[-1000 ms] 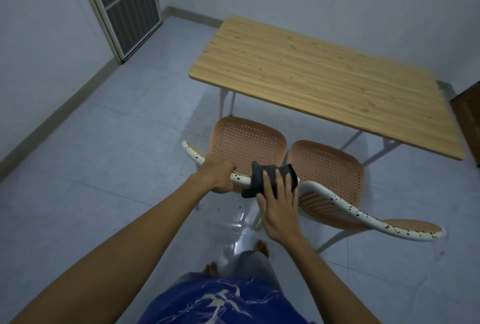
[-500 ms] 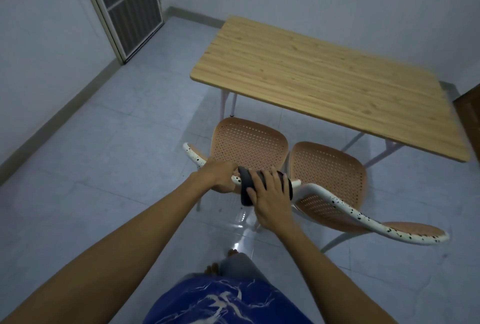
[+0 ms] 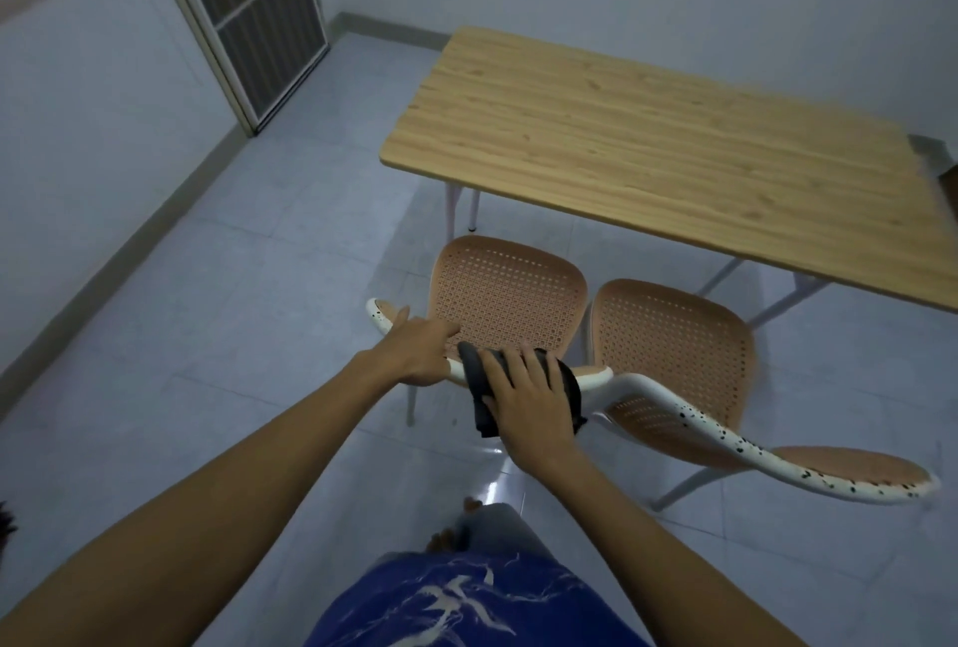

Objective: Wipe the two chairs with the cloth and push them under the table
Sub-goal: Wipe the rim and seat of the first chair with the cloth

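Note:
Two chairs with perforated peach seats and white, black-speckled backrests stand side by side before the wooden table. The left chair is nearest me, the right chair beside it. My left hand grips the top rail of the left chair's backrest. My right hand presses a dark grey cloth draped over the same rail, just right of my left hand. Both seats sit outside the table's front edge.
A louvred door stands at the far left. Grey walls close off the left and back, with a skirting along the floor. The pale tiled floor spreads left of the chairs. My bare toes are below the chair.
My right hand has slid the cloth leftwards along the backrest rail, close to my left hand. The left hand has kept its grip in place.

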Demonstrator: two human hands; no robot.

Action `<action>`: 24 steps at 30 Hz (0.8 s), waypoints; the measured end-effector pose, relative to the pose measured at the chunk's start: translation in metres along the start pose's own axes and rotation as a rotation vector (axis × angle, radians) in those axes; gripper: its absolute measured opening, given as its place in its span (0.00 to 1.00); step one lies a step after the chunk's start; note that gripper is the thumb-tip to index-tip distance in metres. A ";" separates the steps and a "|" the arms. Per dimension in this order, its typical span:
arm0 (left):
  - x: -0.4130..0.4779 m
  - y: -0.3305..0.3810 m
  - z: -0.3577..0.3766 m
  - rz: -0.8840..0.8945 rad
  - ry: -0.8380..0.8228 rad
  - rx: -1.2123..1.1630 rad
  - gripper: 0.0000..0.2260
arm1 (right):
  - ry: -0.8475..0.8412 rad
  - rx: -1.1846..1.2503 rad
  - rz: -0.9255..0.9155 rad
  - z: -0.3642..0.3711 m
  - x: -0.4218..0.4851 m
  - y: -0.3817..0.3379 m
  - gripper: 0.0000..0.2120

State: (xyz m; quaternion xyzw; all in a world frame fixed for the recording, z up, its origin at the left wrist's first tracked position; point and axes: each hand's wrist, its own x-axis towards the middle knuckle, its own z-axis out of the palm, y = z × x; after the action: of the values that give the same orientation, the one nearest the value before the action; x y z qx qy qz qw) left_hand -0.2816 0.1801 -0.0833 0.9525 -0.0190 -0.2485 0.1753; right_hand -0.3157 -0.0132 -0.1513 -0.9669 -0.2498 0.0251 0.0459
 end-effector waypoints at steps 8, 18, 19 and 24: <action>-0.002 -0.024 -0.013 -0.015 0.044 0.032 0.26 | 0.096 0.017 -0.059 0.007 -0.026 0.009 0.41; -0.001 -0.036 -0.028 -0.078 0.038 -0.060 0.31 | 0.086 0.062 -0.049 0.002 -0.004 -0.020 0.38; -0.002 -0.036 -0.031 -0.084 0.042 -0.062 0.31 | 0.087 0.060 -0.066 0.005 -0.012 -0.019 0.41; -0.002 -0.048 -0.039 -0.089 0.012 -0.082 0.30 | 0.074 0.068 -0.154 0.005 0.006 -0.041 0.49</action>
State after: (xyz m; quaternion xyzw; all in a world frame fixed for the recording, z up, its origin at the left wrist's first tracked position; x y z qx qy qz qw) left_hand -0.2670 0.2379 -0.0672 0.9458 0.0345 -0.2510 0.2030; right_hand -0.3307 0.0257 -0.1527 -0.9430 -0.3203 -0.0056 0.0899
